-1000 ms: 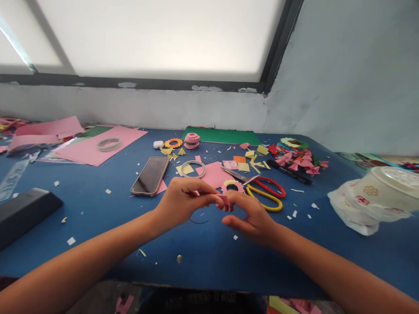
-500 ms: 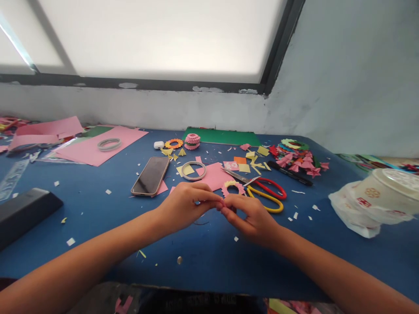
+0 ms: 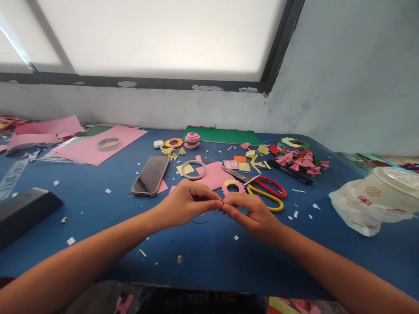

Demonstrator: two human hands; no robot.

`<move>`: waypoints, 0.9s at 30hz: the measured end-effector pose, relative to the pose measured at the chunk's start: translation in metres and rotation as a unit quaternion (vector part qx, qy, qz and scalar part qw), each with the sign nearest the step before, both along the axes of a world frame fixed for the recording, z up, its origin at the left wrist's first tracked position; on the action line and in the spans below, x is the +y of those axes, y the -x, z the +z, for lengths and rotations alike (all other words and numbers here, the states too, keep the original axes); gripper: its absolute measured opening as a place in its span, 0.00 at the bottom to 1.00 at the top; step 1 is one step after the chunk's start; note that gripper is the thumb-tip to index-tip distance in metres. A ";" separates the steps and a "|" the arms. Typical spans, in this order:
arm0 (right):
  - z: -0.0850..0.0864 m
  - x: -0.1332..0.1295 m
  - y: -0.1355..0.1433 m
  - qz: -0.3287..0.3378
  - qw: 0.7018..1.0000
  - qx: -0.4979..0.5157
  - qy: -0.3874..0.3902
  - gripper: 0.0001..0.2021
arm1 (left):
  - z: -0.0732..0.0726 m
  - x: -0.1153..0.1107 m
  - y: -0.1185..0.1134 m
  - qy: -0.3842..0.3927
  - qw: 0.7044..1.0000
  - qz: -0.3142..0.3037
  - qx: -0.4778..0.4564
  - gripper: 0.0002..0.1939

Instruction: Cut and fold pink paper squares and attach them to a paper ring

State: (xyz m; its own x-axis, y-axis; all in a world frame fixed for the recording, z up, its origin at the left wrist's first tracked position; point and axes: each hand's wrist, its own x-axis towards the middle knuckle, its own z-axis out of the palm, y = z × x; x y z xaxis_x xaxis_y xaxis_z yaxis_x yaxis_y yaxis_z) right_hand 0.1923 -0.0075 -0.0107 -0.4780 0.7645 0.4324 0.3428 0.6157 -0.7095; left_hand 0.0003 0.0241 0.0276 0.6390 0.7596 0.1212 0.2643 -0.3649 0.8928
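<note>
1. Blue tabletop (image 3: 209,257) fills the lower half of the frame, below a pale wall (image 3: 163,104).
2. One second ago the right thumb stood apart and a pink flap showed clearly between the hands; now that thumb has closed in and the flap is nearly covered. The scissors (image 3: 248,179) and phone (image 3: 150,175) lie as they did.
3. Only a sliver of the pink paper (image 3: 221,201) shows, just below the frame's middle; its shape is hidden by fingers. The dark object (image 3: 26,213) at left and the wrapped cup (image 3: 369,196) at right are cut off.
4. Left hand (image 3: 183,203) and right hand (image 3: 253,213) pinch the paper, fingertips meeting.
</note>
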 end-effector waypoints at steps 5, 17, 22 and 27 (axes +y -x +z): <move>0.008 -0.005 0.000 0.011 0.998 0.039 0.037 0.13 | -0.001 0.000 0.000 0.106 0.993 -0.032 -0.046 0.06; 0.004 0.002 0.000 -0.021 0.996 -0.004 0.087 0.15 | -0.011 0.004 0.000 0.197 0.980 -0.020 -0.029 0.09; 0.002 0.001 0.000 -0.020 0.996 -0.009 0.091 0.14 | -0.010 0.006 -0.002 0.162 0.986 -0.026 -0.013 0.09; -0.001 0.005 -0.001 -0.023 0.997 -0.009 0.076 0.14 | 0.002 -0.009 0.001 -0.051 0.998 0.026 0.029 0.07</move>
